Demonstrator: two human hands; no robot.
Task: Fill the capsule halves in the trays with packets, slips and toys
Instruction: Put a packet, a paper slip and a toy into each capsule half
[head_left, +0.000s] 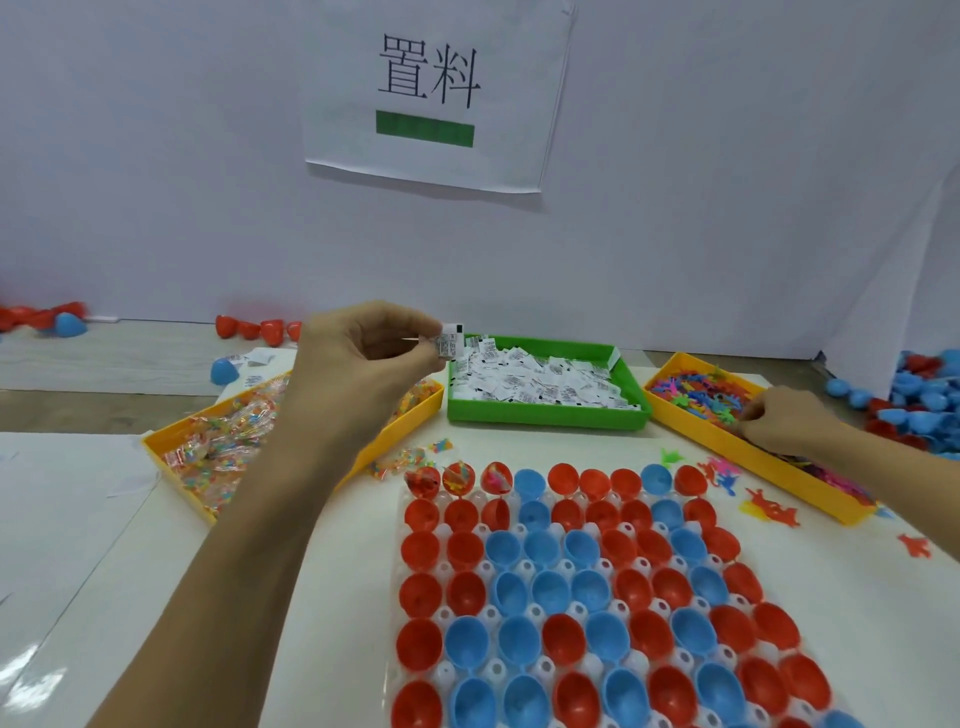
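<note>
A clear tray (410, 644) in front of me holds rows of red and blue capsule halves (587, 592). Three halves in its far left corner (457, 478) hold packets and toys. My left hand (363, 343) is raised above the left yellow bin, pinching a few white paper slips (451, 340). My right hand (784, 421) reaches into the right yellow bin (691, 423) of small colourful toys (696, 395), fingers closed among them. The green bin (545, 415) holds many white slips (535, 379). The left yellow bin (171, 441) holds clear candy packets (223, 441).
Loose toys (769, 509) and a candy packet (410, 457) lie on the table by the tray. Spare red and blue capsule halves are piled at the far right (914, 384) and far left (47, 317). A white wall with a paper sign (431, 93) stands behind.
</note>
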